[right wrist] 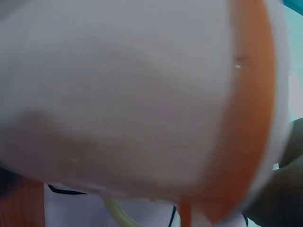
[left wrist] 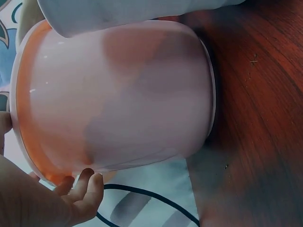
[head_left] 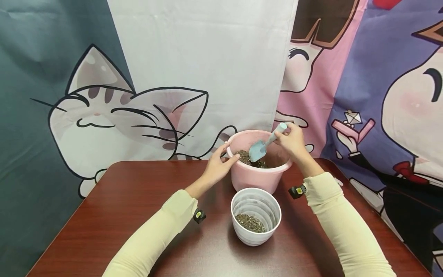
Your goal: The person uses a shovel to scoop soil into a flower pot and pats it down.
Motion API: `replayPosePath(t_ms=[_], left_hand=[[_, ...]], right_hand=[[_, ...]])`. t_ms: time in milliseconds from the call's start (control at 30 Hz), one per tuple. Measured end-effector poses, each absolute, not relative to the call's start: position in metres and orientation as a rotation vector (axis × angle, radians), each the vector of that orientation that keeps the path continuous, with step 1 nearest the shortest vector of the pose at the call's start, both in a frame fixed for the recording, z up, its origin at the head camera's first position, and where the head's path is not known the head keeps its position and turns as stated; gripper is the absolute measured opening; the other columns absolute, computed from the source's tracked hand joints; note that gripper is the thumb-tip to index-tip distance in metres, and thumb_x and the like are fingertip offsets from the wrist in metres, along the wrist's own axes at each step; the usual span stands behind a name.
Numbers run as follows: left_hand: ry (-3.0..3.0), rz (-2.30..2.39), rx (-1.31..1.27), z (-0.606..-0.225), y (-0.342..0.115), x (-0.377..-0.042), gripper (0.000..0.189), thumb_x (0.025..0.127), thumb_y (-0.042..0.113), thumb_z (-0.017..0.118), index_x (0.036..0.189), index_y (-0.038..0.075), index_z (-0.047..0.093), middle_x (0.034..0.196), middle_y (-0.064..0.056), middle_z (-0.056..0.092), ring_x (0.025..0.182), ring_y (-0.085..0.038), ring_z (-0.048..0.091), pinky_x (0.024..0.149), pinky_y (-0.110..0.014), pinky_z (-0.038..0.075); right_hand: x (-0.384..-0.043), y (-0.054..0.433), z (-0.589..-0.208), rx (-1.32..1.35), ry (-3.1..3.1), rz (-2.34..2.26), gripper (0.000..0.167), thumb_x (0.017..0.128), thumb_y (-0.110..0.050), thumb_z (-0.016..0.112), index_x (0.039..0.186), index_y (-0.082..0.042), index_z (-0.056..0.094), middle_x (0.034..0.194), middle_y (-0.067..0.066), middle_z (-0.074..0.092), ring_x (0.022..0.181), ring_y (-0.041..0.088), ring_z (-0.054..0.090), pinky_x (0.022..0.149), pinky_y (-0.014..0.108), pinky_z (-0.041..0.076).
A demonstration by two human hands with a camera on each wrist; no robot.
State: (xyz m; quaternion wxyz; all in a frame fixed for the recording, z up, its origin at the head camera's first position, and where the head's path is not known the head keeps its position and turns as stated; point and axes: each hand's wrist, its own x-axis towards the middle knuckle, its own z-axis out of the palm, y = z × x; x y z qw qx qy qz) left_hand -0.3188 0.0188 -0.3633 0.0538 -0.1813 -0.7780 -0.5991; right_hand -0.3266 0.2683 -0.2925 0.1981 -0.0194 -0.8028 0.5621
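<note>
A pink bucket (head_left: 256, 181) with dark, crumbly soil (head_left: 245, 157) inside stands toward the back of the table. My left hand (head_left: 217, 166) grips its left rim, the thumb over the edge; in the left wrist view its fingers (left wrist: 94, 189) lie against the outer wall. My right hand (head_left: 292, 140) holds a light blue garden trowel (head_left: 257, 151) by its handle, the blade tilted down into the bucket at the soil. In front of the bucket is a white ribbed flowerpot (head_left: 254, 240) with some soil (head_left: 250, 222) at its bottom. The bucket wall (right wrist: 142, 94) fills most of the right wrist view.
Everything stands on a reddish-brown wooden table (head_left: 149, 192). Close behind its back edge hangs a cloth backdrop (head_left: 207, 50) printed with a cartoon cat and figures. The flowerpot stands between the two forearms.
</note>
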Motion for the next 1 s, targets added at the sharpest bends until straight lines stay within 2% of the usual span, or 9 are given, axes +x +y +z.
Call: replayPosePath(t_ms=[100, 200, 300, 400, 467, 600, 800, 867, 1000], left_hand=[[-2.351, -1.852, -0.538, -0.364, 0.018, -0.32, 0.065, 0.09, 0.03, 0.073, 0.148, 0.014, 0.047, 0.144, -0.017, 0.052, 0.112, -0.031, 0.065, 0.089, -0.037, 0.054], [-2.35, -1.863, -0.529, -0.364, 0.019, -0.32, 0.066, 0.089, 0.031, 0.074, 0.148, 0.015, 0.047, 0.144, -0.016, 0.052, 0.113, -0.03, 0.064, 0.09, -0.037, 0.054], [-2.359, -1.861, -0.522, -0.362, 0.019, -0.32, 0.067, 0.088, 0.032, 0.074, 0.148, 0.016, 0.047, 0.144, -0.016, 0.052, 0.114, -0.031, 0.063, 0.091, -0.038, 0.053], [-2.357, -1.866, -0.514, -0.362, 0.019, -0.319, 0.067, 0.088, 0.032, 0.074, 0.148, 0.017, 0.047, 0.145, -0.016, 0.051, 0.115, -0.032, 0.062, 0.093, -0.04, 0.052], [-2.352, -1.873, -0.514, -0.362, 0.018, -0.318, 0.067, 0.088, 0.031, 0.074, 0.148, 0.017, 0.047, 0.144, -0.016, 0.052, 0.117, -0.031, 0.061, 0.095, -0.04, 0.051], [-2.33, -1.892, -0.531, -0.365, 0.018, -0.319, 0.067, 0.089, 0.029, 0.074, 0.148, 0.015, 0.047, 0.144, -0.016, 0.052, 0.118, -0.031, 0.06, 0.097, -0.04, 0.05], [-2.291, -1.907, -0.554, -0.367, 0.019, -0.321, 0.066, 0.089, 0.028, 0.074, 0.148, 0.013, 0.047, 0.145, -0.017, 0.051, 0.117, -0.032, 0.061, 0.096, -0.04, 0.051], [-2.292, -1.893, -0.552, -0.367, 0.019, -0.321, 0.066, 0.089, 0.028, 0.075, 0.148, 0.014, 0.047, 0.145, -0.017, 0.051, 0.115, -0.031, 0.062, 0.094, -0.038, 0.051], [-2.312, -1.919, -0.553, -0.367, 0.019, -0.32, 0.068, 0.09, 0.03, 0.074, 0.15, 0.017, 0.045, 0.144, -0.016, 0.052, 0.107, -0.026, 0.065, 0.077, -0.036, 0.056]], right_hand=[[-0.331, 0.265, -0.295, -0.059, -2.369, 1.374, 0.036, 0.096, -0.005, 0.063, 0.129, 0.007, 0.054, 0.113, 0.027, 0.063, 0.1, 0.033, 0.066, 0.083, 0.036, 0.057], [-0.333, 0.265, -0.297, -0.031, -2.466, 1.16, 0.034, 0.096, -0.013, 0.063, 0.126, 0.002, 0.056, 0.105, 0.024, 0.068, 0.093, 0.034, 0.068, 0.085, 0.04, 0.055], [-0.336, 0.268, -0.298, 0.033, -2.498, 1.125, 0.031, 0.098, -0.013, 0.061, 0.124, 0.002, 0.055, 0.101, 0.024, 0.069, 0.088, 0.037, 0.07, 0.078, 0.038, 0.057], [-0.339, 0.27, -0.299, 0.092, -2.516, 1.177, 0.028, 0.099, -0.011, 0.059, 0.122, 0.003, 0.053, 0.103, 0.027, 0.068, 0.087, 0.039, 0.072, 0.07, 0.03, 0.059], [-0.341, 0.271, -0.3, 0.114, -2.536, 1.198, 0.026, 0.099, -0.01, 0.058, 0.12, 0.004, 0.053, 0.103, 0.028, 0.068, 0.087, 0.038, 0.072, 0.068, 0.028, 0.058], [-0.342, 0.271, -0.3, 0.162, -2.594, 1.142, 0.021, 0.1, -0.011, 0.058, 0.114, 0.004, 0.052, 0.1, 0.027, 0.069, 0.084, 0.033, 0.073, 0.072, 0.032, 0.058], [-0.345, 0.272, -0.3, 0.206, -2.645, 1.049, 0.018, 0.101, -0.013, 0.057, 0.107, 0.003, 0.053, 0.097, 0.024, 0.069, 0.088, 0.035, 0.071, 0.081, 0.041, 0.055], [-0.346, 0.27, -0.3, 0.2, -2.669, 0.979, 0.018, 0.1, -0.015, 0.056, 0.104, 0.003, 0.054, 0.095, 0.023, 0.067, 0.09, 0.036, 0.067, 0.083, 0.045, 0.053], [-0.347, 0.266, -0.302, 0.212, -2.748, 0.862, 0.02, 0.097, -0.018, 0.056, 0.1, 0.002, 0.057, 0.093, 0.019, 0.063, 0.093, 0.035, 0.059, 0.087, 0.049, 0.047]])
